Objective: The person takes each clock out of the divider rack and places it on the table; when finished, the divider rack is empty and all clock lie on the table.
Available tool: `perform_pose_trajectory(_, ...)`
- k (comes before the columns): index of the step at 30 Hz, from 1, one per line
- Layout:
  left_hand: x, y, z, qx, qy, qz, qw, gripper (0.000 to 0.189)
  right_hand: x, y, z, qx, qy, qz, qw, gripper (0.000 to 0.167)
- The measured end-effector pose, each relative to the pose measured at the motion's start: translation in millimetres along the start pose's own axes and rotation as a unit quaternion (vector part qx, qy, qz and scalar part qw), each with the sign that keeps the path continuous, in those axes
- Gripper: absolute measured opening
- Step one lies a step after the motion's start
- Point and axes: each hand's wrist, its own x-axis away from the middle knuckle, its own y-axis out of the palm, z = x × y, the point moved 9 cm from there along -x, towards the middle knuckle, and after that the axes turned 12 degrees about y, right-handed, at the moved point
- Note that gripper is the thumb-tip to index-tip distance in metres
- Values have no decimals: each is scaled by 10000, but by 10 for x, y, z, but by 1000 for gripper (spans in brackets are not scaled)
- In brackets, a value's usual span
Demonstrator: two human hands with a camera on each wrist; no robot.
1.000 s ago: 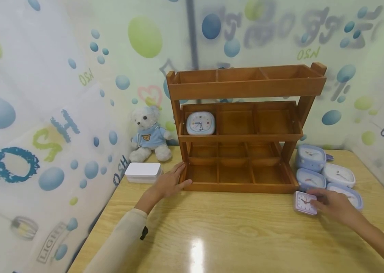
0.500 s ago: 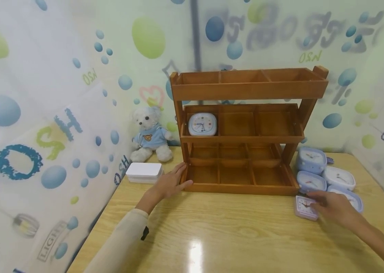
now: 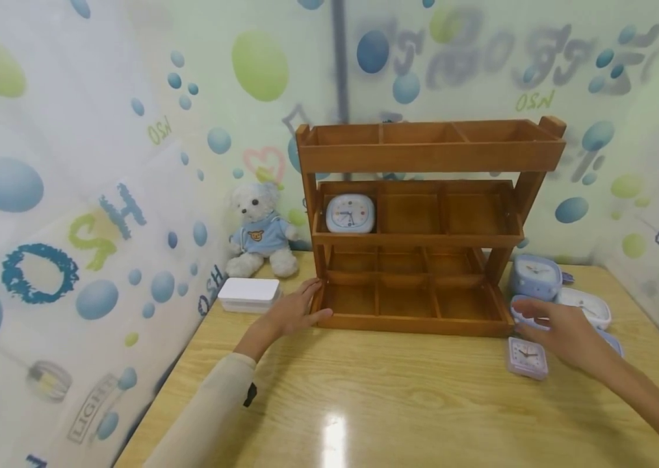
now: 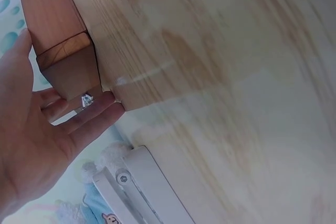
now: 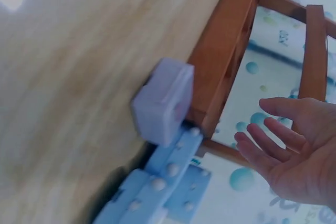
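Note:
My left hand [image 3: 288, 313] rests at the front left corner of a wooden tiered shelf [image 3: 417, 324]; in the left wrist view its extended fingers [image 4: 97, 121] touch the shelf's end. My right hand [image 3: 572, 338], fingers apart and holding nothing, hovers over the clocks at the shelf's right. Just below its fingertips a small pale purple alarm clock [image 3: 527, 359] stands on the table, near the shelf's front right corner. Behind it is a group of blue and white alarm clocks [image 3: 537, 276], partly hidden by the hand. One light-blue clock [image 3: 350, 213] sits in the middle tier's left compartment.
A white box [image 3: 249, 294] lies left of the shelf, with a white teddy bear [image 3: 259, 233] in a blue top behind it. Patterned wall covering rises behind and along both sides. The wooden table [image 3: 400, 403] extends in front of the shelf.
My right hand has let go of the small purple clock, which was moved slightly nearer to me, and has risen off it with fingers spread. My left hand stays at the shelf corner.

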Motion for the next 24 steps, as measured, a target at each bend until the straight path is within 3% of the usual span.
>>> perform_pose_trajectory(4,13,2,-9,-4,-10,9,10000,88,-123,11,-233,-125,-238,18,9996,35)
perform_pose_trajectory(12,3,-5,-17,40,68,108,9999,89,-451,-1,-677,-235,-255,-36,9994,34)
perform_pose_trajectory(24,3,9,-32,-49,-10,134,9999,89,-891,69,-1248,-660,-975,103,9930,31)
